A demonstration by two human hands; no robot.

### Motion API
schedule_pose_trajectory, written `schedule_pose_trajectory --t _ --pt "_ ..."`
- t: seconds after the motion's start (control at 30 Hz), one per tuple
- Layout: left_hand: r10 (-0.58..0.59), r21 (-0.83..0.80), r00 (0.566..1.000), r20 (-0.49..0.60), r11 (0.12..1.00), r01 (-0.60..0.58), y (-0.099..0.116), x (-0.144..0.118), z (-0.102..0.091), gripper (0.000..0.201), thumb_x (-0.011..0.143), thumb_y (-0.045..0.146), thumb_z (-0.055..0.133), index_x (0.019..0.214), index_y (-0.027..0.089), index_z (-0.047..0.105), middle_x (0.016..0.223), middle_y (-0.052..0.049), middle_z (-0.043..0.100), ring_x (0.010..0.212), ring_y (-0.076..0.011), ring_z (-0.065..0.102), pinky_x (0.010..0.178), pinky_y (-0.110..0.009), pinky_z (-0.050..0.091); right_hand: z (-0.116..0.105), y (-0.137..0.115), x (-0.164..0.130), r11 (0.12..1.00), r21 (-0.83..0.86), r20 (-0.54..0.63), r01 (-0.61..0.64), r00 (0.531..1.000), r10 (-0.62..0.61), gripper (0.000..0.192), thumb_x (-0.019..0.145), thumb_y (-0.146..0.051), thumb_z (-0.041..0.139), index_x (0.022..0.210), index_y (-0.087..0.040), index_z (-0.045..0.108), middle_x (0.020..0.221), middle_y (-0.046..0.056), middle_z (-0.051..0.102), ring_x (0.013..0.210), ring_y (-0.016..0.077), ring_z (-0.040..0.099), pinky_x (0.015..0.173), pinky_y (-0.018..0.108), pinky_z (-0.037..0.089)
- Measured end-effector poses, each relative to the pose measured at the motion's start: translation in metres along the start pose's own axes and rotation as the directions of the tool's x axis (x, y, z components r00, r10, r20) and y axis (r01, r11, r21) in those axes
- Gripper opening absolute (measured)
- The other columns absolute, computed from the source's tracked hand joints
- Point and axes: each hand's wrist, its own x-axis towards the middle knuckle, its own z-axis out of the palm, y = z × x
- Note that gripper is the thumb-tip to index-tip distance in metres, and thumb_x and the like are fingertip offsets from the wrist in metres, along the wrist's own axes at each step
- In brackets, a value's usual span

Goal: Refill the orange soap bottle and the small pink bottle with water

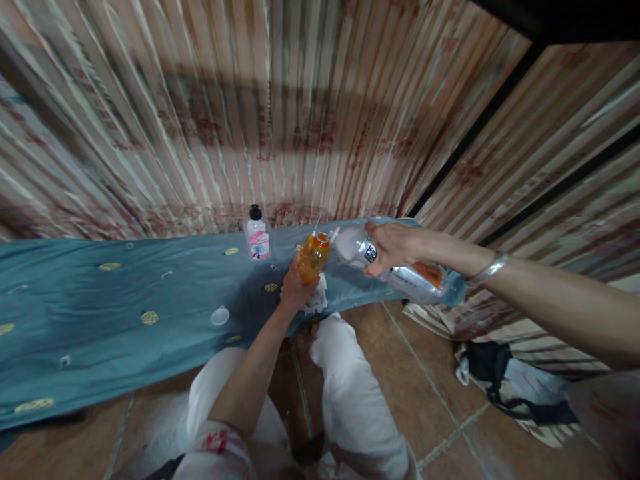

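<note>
Basically, the right hand (389,245) has its fingers clamped round the big clear bottle (413,284), neck aimed between nine and ten o'clock, just beside the mouth (touching? can't tell) of the orange bottle (313,260) gripped in the left hand (296,287).

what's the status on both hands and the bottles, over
Left hand closed around orange bottle. Right hand gripping large clear bottle, tilted, neck close to orange bottle's mouth. Pink-labelled bottle standing apart on blue cloth, not in the way.

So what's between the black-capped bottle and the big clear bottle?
In the head view, the orange bottle in the left hand lies between them.
</note>
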Motion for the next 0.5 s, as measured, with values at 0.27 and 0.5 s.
schedule_pose_trajectory --t 0.27,0.5 --pt "-0.016 0.021 1.000 -0.007 1.000 0.016 0.0028 0.0002 0.0007 0.083 0.062 0.023 0.081 0.140 0.028 0.051 0.136 -0.008 0.067 0.125 -0.0306 0.064 0.111 -0.048 0.051 -0.0035 -0.0032 -0.0024 1.000 0.004 -0.001 -0.014 1.000 0.014 0.080 0.069 -0.059 0.076 0.126 -0.006 0.060 0.088 0.012 0.076 0.078 0.0265 0.072 0.057 0.028 0.040" --pt "-0.012 0.022 1.000 0.014 1.000 0.011 0.0054 -0.0004 -0.0010 0.080 0.063 0.023 0.079 0.138 0.026 0.053 0.135 -0.008 0.067 0.125 -0.0294 0.065 0.111 -0.044 0.051 -0.0035 -0.0029 -0.0026 1.000 0.005 -0.004 -0.008 1.000 0.009 0.078 0.069 -0.059 0.076 0.123 -0.005 0.061 0.088 0.013 0.075 0.078 0.0277 0.072 0.055 0.029 0.039"
